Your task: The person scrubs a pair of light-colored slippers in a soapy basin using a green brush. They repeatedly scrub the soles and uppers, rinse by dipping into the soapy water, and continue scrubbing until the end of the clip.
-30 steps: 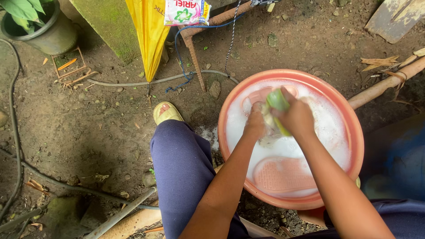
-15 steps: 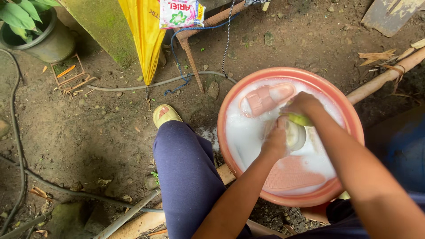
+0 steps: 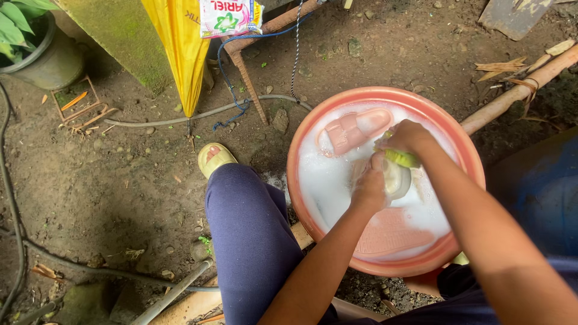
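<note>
1. Knee in dark blue trousers (image 3: 250,235) is nearest to the camera; beyond it a foot wears a pale yellow rubber slide sandal (image 3: 214,158) on the bare earth ground (image 3: 120,180).
2. Left hand (image 3: 368,188) has its fingers curled shut around a pale soft slide sandal (image 3: 397,178), held just above the foam inside the round salmon-pink plastic basin (image 3: 301,192).
3. Right hand (image 3: 408,137) grips a yellow-green scrubbing brush (image 3: 400,158) with closed fingers and presses it on this sandal.
4. Sandal looks light and bendable, and I judge it slippery with soap; a hold across the middle, thumb under the sole, seems safest.
5. Another pink slide sandal (image 3: 352,129) floats at the far side. A ribbed pink shape lies under the water, but foam hides what it is.
6. Farther away hang a folded yellow umbrella (image 3: 180,54) and a detergent sachet (image 3: 232,17), cut off by the top edge.
</note>
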